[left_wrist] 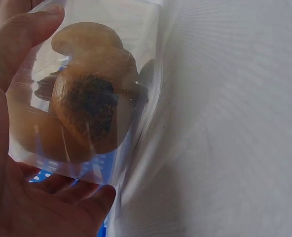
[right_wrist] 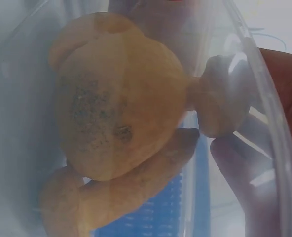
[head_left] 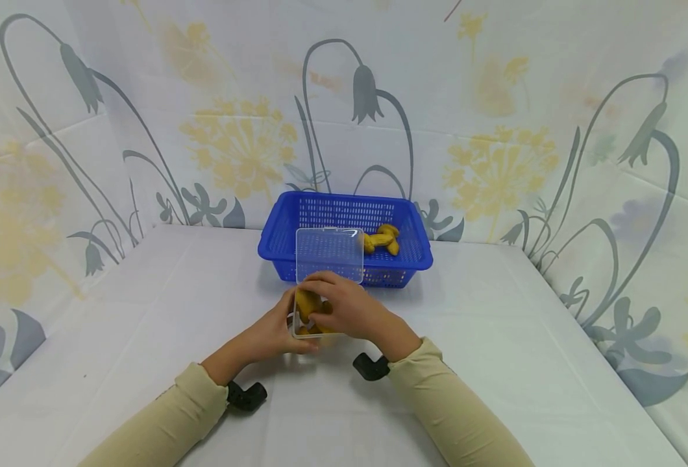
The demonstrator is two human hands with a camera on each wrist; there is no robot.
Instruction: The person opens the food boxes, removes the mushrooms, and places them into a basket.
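At about seven o'clock from the blue plastic basket (head_left: 276,244), just on its near side, a clear plastic box (head_left: 315,336) sits over the white table (head_left: 174,311), its lid (head_left: 329,250) raised toward twelve. The left hand (head_left: 270,336) grips the box from nine o'clock, thumb and fingers clamped round it. The right hand (head_left: 344,303) reaches over from three o'clock, thumb and index finger apparently pinching a ginger-like root (head_left: 306,306) inside; its other fingertips are hidden. More roots show through the clear walls, and a knobbly cluster (head_left: 381,240) lies toward three o'clock in the basket. Loading or arranging the box seems the step in hand; the next move calls for a steady left grip and room under the open lid.
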